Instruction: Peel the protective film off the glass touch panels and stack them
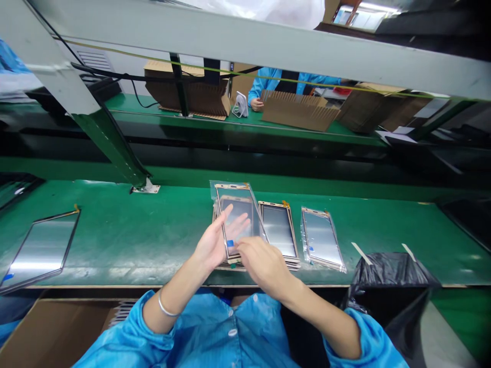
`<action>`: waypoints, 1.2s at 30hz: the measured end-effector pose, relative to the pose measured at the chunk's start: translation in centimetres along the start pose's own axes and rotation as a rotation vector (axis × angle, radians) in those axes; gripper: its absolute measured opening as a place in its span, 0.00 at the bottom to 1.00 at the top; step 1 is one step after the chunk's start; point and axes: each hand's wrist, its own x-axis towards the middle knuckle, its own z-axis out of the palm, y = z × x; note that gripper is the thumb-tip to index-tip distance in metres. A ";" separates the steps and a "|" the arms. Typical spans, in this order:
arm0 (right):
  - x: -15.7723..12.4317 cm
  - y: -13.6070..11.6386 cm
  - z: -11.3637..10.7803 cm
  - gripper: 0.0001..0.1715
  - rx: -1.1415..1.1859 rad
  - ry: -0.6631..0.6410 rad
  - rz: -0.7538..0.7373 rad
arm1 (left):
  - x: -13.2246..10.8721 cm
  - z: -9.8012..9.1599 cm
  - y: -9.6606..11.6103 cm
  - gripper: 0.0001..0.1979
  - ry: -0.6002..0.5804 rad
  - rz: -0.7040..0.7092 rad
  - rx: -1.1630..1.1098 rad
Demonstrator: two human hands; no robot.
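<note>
Large dark glass sheet (pixel 40 250) lies flat on green desk (pixel 126 240). Left hand (pixel 215 243) grip wide, flat behind the thin clear screen panel (pixel 238 217), mid-desk. Right hand (pixel 264 263) pinches its bottom edge. Then panel stack (pixel 279 232), bagged panel (pixel 322 237), crinkly black bin bag (pixel 387 276).

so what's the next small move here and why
Probably pinch the blue tab with the right hand and peel it up. The left hand supports the glass panel from behind, and the right hand sits at its lower edge beside that tab; whether it grips yet is hidden.
</note>
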 end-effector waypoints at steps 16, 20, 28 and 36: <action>-4.5 17.1 -8.4 0.08 0.724 1.091 0.998 | -1.7 -4.7 -1.0 0.21 0.041 0.007 0.434; -3.0 12.9 -5.0 0.11 0.855 0.827 1.013 | -1.6 -4.5 -1.9 0.22 0.004 -0.007 0.502; 0.6 6.6 -3.6 0.31 1.465 0.271 0.977 | -2.0 -4.3 -2.4 0.16 -0.050 0.062 0.706; 0.0 7.9 -2.5 0.20 1.504 0.446 1.108 | -2.7 -3.7 -3.7 0.40 0.109 0.294 0.788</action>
